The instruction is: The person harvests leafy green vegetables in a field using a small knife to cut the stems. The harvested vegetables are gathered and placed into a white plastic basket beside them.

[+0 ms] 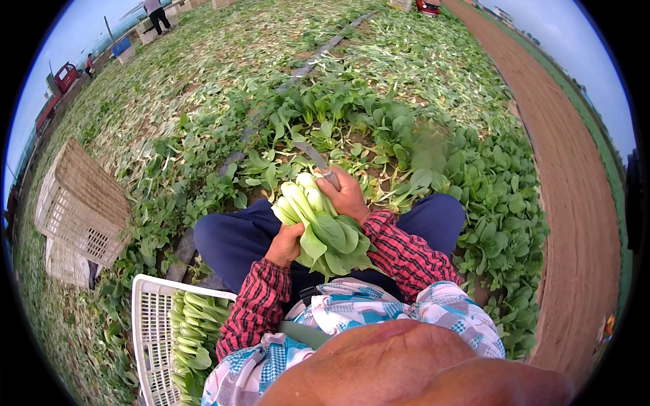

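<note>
Several heads of bok choy [325,228] form a bunch above my lap, pale stem ends up and away from me, leaves towards my body. My left hand [287,244] grips the bunch at its left side. In my right hand [346,193], at the bunch's upper right, is the handle of a curved harvesting knife [312,154], its blade pointing forward and left. Whether that hand also touches the stems, I cannot tell. At my left side, a white plastic crate [147,325] holds stacked bok choy [193,330].
Two more plastic crates [84,198] lie at the left. Standing bok choy [487,203] grows ahead and right, beside a dirt path [574,203]. A black hose or strip [325,51] crosses the leaf-strewn field. Far left are people [156,14] and a red vehicle [65,76].
</note>
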A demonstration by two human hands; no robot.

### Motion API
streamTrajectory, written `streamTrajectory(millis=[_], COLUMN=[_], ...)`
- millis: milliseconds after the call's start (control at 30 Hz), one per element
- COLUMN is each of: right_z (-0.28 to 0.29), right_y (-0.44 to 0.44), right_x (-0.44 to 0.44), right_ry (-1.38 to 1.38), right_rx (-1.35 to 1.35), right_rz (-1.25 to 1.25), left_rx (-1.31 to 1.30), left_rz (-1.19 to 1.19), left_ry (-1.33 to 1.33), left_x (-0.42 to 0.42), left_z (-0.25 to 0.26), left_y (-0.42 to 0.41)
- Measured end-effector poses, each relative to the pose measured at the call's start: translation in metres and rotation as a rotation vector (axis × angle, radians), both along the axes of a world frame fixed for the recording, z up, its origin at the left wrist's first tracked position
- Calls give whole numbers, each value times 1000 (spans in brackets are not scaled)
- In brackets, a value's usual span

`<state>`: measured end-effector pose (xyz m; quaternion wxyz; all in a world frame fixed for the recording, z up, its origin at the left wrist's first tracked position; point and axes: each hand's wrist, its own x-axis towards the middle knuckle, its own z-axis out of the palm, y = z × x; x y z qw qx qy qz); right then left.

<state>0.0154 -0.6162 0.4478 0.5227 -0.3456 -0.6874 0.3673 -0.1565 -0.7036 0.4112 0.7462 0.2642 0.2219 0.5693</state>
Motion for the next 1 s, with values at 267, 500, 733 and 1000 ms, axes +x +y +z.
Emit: streamTrajectory(millis=[267,500,733,1000], right_z=[6,11,-3,-9], right_y=[-9,-10,-6,-3], right_x=[-14,-13,-13,-8], right_ry=[-124,-258,-189,80], right_rx=[277,316,174,-44], right_rz=[-187,-199,-71,121], left_rx=[-120,-80,-89,-47], left_rz=[30,98,216,139], left_ry=[-183,-56,-47,-45], left_x=[-5,1,-6,-20], left_z=[-29,-20,-9,-15], left_y=[-4,-3,-8,-3])
